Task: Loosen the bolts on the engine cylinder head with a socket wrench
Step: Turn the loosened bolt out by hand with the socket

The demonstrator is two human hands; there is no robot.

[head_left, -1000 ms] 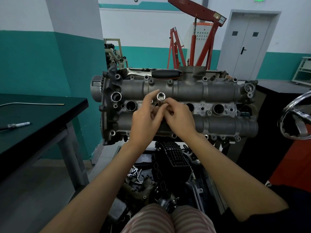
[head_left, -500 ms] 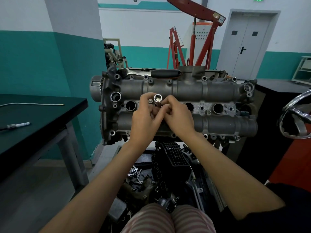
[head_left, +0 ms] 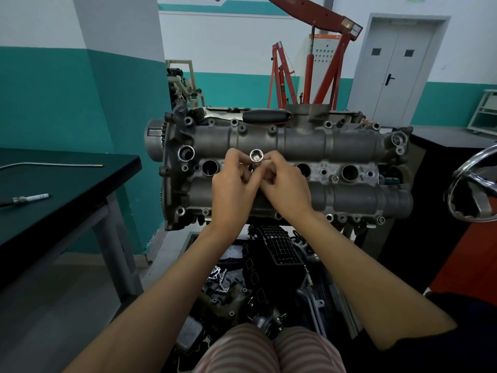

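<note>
Both hands meet in front of the middle of the grey cast-metal engine cylinder head (head_left: 309,142), pinching between them a short, shiny chrome cylindrical socket (head_left: 256,157). The left hand (head_left: 233,189) has its fingers curled, thumb and forefinger closing on the socket's left side; the right hand (head_left: 286,188) is curled likewise, its fingertips on the socket's right side and lower part. The socket's long axis runs roughly up and towards the camera, and its open round mouth faces the viewer, showing a pale glint inside; its lower end is hidden behind the fingers, so what it sits on cannot be told.

Left of the grip a round bore (head_left: 210,168) in the head's middle row stands open and dark, and right of the grip two more bores (head_left: 349,173) are open too; what lies inside them is not visible. Above the grip, along the head's far edge, a chrome ratchet wrench with a black handle (head_left: 265,116) lies lengthwise, handle to the right, apart from both hands. Small bolts (head_left: 234,121) dot the head's rim above and below the grip. Well to the left of the hands, a black tabletop (head_left: 80,179) carries a thin metal rod (head_left: 53,165) and a white-tipped spark plug (head_left: 32,197).
</note>
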